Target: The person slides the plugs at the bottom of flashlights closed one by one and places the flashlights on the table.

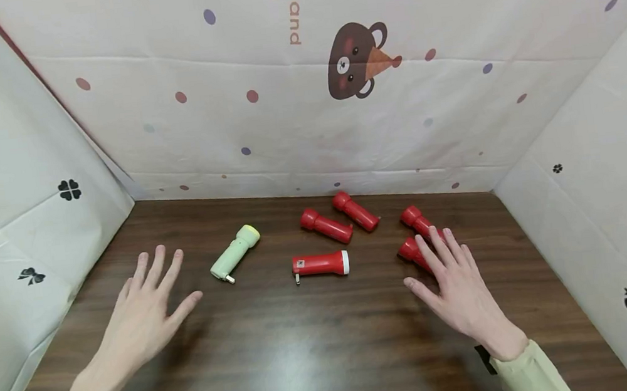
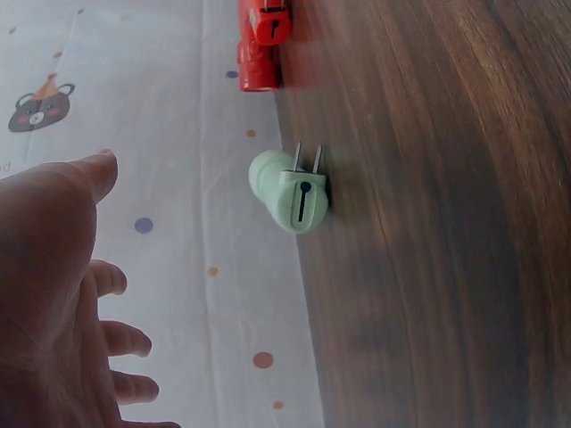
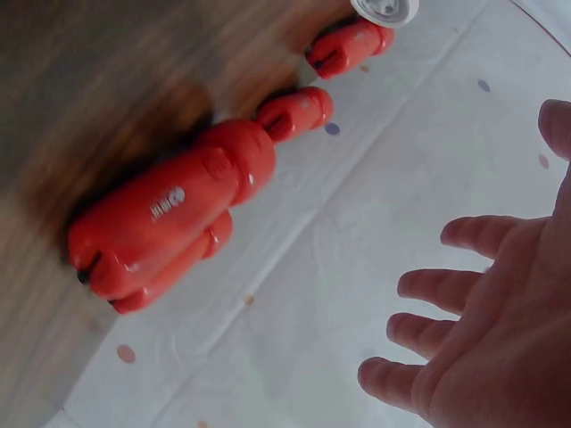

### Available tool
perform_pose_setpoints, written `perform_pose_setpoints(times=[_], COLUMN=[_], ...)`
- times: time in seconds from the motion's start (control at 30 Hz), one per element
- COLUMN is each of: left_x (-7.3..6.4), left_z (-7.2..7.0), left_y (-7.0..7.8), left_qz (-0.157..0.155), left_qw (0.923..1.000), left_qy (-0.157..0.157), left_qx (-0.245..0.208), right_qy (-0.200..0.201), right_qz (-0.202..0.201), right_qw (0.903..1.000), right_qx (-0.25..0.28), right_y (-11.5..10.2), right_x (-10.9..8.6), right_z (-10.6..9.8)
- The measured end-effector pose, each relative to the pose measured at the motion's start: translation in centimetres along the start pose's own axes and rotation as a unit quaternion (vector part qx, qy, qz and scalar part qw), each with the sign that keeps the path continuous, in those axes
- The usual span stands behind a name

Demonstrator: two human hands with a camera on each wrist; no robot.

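L hand (image 1: 146, 312) and R hand (image 1: 461, 288) grip nothing: fingers spread apart, both raised above the dark brown wood-grain table (image 1: 361, 342). Nearest the R fingers, partly hidden behind them in the head view, lie two red plastic-looking cylindrical flashlights, one farther out (image 1: 418, 218) and one nearer (image 1: 411, 252); can't tell if the two touch. Main risk here, prob.: R hand coming straight down bumps one into the other, b/c they sit so close & the fingers block the view.

Just off the L thumb, to its right, lies a pale green plastic-looking cylindrical flashlight w/ yellow lens rim (image 1: 234, 253). Its thin metal prongs (image 2: 318, 160) stick out at the tail, so a careless L grab there could catch a finger or poss. bend them.

Btwn the hands, a red cylindrical flashlight w/ white lens rim (image 1: 319, 264) lies sideways, prongs out too; both hands going for it at once could collide. Beyond it, farther from both, two more red plastic-looking flashlights, a left one (image 1: 328, 225) and a right one (image 1: 356, 211), lie slanted side by side nr the white dot-printed sheet (image 1: 284, 123). Round barrels: a nudge could roll either, esp. w/ a low reach over the nearer one.
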State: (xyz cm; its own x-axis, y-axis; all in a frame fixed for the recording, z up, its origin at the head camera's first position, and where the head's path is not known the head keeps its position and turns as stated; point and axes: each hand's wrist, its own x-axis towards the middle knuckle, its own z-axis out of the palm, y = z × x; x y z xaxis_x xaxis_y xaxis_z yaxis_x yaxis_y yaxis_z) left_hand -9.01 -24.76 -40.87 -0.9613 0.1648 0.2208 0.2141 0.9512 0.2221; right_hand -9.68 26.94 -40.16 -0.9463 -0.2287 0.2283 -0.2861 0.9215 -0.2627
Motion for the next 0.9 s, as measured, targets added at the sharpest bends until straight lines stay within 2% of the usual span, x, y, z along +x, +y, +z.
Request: perform_pose_setpoints(times=[0.13,0.37,0.53,0.9], left_x=[0.3,1.0,1.5,2.9], left_z=[-0.1,-0.4,-0.6,0.1], left_y=[0.1,0.5,1.1,1.1], left_qz=[0.000,-0.001,-0.010,-0.024], left_qw=[0.9999,0.9972,0.9950,0.9870], left_qy=[-0.006,-0.012,-0.014,-0.042], left_qx=[-0.015,-0.073,-0.098,-0.154], right_qy=[0.003,0.027,0.034,0.017], right_qz=[-0.006,-0.039,-0.052,-0.077], right_qw=[1.0000,0.9987,0.9978,0.9953], right_qx=[0.007,0.020,0.021,0.056], right_y=[-0.4,-2.0,-3.0,-6.4], right_x=[0.0,0.6,0.6,1.4], right_z=[0.2,0.7,1.2,2.4])
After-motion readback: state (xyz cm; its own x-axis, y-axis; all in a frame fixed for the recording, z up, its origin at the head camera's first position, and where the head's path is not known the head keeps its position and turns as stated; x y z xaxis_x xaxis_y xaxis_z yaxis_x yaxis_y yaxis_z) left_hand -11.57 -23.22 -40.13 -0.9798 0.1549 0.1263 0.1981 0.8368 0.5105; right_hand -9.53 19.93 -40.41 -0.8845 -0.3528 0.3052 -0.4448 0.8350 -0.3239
